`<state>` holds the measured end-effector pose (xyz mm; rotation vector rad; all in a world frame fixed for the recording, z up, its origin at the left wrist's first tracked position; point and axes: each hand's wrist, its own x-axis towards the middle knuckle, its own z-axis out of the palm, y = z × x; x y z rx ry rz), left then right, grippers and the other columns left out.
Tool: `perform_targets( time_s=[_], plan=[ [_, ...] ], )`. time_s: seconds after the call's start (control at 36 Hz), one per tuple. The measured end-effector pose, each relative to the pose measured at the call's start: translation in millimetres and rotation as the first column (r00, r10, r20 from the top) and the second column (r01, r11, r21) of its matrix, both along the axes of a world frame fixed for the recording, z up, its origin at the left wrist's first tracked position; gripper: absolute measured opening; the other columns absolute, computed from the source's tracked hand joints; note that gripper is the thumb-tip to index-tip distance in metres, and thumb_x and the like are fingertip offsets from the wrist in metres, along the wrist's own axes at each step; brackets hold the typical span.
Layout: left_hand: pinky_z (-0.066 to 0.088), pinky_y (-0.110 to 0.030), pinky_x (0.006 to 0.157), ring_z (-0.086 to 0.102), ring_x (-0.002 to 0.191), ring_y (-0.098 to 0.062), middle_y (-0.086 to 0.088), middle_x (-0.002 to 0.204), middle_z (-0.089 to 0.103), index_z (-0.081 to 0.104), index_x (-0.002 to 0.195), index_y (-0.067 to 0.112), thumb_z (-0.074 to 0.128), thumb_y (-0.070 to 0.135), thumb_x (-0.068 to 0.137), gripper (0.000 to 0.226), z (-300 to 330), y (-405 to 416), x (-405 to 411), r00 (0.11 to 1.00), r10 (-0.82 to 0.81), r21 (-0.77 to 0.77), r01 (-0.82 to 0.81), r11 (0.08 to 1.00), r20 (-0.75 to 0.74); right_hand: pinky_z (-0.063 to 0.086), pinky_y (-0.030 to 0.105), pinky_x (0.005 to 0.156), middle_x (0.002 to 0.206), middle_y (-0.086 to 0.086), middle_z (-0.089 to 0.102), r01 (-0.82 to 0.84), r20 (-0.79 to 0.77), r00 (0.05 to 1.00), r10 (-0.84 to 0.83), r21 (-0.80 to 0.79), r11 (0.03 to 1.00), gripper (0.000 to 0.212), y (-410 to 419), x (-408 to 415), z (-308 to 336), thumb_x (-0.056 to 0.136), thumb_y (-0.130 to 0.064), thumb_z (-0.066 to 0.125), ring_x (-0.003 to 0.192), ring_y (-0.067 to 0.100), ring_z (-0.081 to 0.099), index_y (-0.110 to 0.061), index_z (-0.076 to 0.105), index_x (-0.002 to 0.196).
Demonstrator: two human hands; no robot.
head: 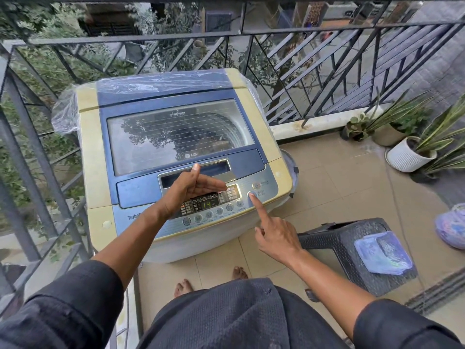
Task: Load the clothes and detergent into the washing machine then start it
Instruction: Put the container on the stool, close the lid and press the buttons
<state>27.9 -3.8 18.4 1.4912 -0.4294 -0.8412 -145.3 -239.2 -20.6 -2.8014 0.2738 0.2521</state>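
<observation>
Finger on the start button, lid shut, machine lit up on the balcony.

The washing machine (pixel 176 157) stands against the balcony railing (pixel 302 71), its glass lid (pixel 176 137) closed and the display (pixel 206 204) showing a green 14. The right hand (pixel 274 233) points with its index finger straight, the tip touching the round start/pause button (pixel 252 194) at the right end of the control panel (pixel 214 207); the other fingers are curled in and hold nothing. The left hand (pixel 190 188) hovers over the panel with fingers straight and thumb up, its grip wide open and holding nothing. To the right of the machine a dark plastic stool (pixel 352 250) lies tipped on the tiled floor (pixel 339 177), with a blue plastic packet (pixel 383 253) on it. Potted plants (pixel 412 149) stand further right by the wall.
</observation>
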Motion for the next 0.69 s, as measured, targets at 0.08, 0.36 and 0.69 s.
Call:
perform_targets(
  time_s=[0.08, 0.36, 0.69],
  plan=[
    [0.046, -0.043, 0.117, 0.069, 0.126, -0.028, -0.014, 0.127, 0.075, 0.073, 0.124, -0.001, 0.009, 0.051, 0.113, 0.084, -0.2, 0.0, 0.4, 1.000, -0.009, 0.008, 0.009, 1.000, 0.004, 0.059, 0.042, 0.059, 0.057, -0.002, 0.056, -0.003, 0.013, 1.000, 0.004, -0.017, 1.000, 0.107, -3.0, -2.3, -1.0, 0.090, -0.025, 0.063, 0.049, 0.022, 0.056, -0.050, -0.017, 0.158],
    [0.050, -0.037, 0.115, 0.070, 0.125, -0.029, -0.015, 0.126, 0.076, 0.074, 0.122, -0.001, 0.014, 0.056, 0.107, 0.085, 0.7, -1.8, -0.1, 1.000, 0.007, -0.002, -0.007, 1.000, -0.011, 0.058, 0.039, 0.052, 0.054, -0.002, 0.052, 0.017, 0.001, 1.000, -0.017, 0.009, 1.000, 0.116, -3.5, -3.0, -5.8, 0.086, -0.017, 0.069, 0.045, 0.020, 0.055, -0.052, -0.015, 0.158],
    [0.047, -0.043, 0.116, 0.070, 0.124, -0.029, -0.016, 0.125, 0.076, 0.073, 0.122, -0.003, 0.012, 0.055, 0.107, 0.085, 5.0, -3.2, -3.0, 1.000, 0.029, 0.015, -0.029, 0.999, -0.002, 0.056, 0.039, 0.056, 0.059, 0.000, 0.054, 0.050, -0.017, 0.999, -0.049, 0.023, 0.999, 0.117, 4.7, -3.8, -4.3, 0.088, -0.015, 0.068, 0.052, 0.025, 0.057, -0.053, -0.020, 0.155]
  ],
)
